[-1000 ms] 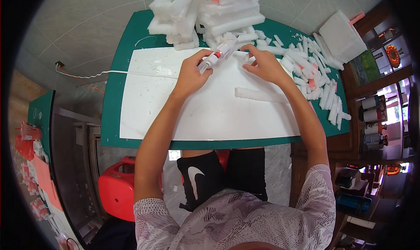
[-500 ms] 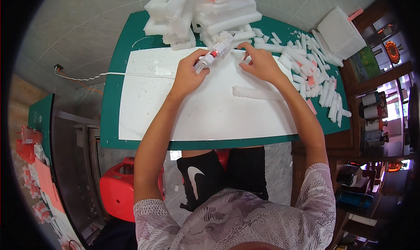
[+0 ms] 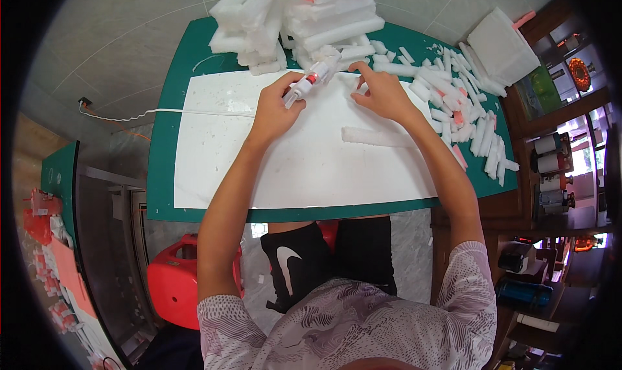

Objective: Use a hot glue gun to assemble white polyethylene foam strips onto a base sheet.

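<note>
My left hand (image 3: 277,111) is closed around a white, partly see-through, tube-like object (image 3: 311,80) with a red band. Its far end points up and to the right, close to the pile of white foam pieces (image 3: 334,30). Across from it, my right hand (image 3: 383,94) hovers over the white board (image 3: 291,169), thumb and index finger apart in a curve. A small pale bit shows near those fingers, too blurred to make out. One white foam strip (image 3: 372,136) lies on the board, partly behind my right forearm.
Loose foam offcuts (image 3: 476,104), some pink, cover the right side of the green table (image 3: 170,156). Beyond them stands a white foam block (image 3: 504,47). A white cord (image 3: 194,112) runs from the wall socket toward my left hand. A red stool (image 3: 173,276) stands at lower left.
The object in my left hand has shifted slightly left and away from the foam pile. My right hand keeps nearly the same pose, and the view has moved a little.
</note>
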The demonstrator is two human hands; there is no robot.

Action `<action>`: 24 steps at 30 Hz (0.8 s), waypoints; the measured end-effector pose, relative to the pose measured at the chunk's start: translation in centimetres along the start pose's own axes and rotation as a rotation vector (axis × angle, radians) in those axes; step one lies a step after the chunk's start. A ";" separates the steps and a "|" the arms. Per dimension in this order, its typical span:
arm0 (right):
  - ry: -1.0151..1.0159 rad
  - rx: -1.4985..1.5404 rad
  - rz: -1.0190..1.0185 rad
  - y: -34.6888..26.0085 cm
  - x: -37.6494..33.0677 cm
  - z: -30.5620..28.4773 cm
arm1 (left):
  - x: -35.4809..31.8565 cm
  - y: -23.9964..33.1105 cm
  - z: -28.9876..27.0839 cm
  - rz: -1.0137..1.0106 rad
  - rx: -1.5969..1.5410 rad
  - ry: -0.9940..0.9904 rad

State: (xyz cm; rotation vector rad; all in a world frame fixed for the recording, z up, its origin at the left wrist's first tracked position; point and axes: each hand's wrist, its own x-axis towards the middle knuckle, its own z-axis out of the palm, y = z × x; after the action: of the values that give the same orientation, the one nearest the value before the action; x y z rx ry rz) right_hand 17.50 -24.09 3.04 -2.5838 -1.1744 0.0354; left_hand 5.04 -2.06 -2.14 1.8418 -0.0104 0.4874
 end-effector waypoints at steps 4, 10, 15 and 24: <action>0.004 0.010 -0.017 -0.1 0.0 0.0 | 0.0 0.0 0.0 0.005 0.001 -0.003; 0.021 -0.010 0.001 0.3 0.0 0.5 | 0.0 -0.2 -0.1 0.037 -0.016 0.011; 0.027 -0.007 -0.014 1.0 -0.1 0.5 | 0.1 -0.2 0.1 0.007 -0.011 -0.001; 0.036 0.011 -0.029 0.7 -0.1 0.7 | 0.1 -0.2 0.0 0.001 -0.015 0.002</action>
State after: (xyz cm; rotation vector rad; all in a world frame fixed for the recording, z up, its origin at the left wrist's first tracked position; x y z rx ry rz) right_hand 17.88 -24.40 2.20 -2.5466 -1.1951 -0.0113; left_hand 5.15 -1.95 -2.31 1.8265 -0.0141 0.4885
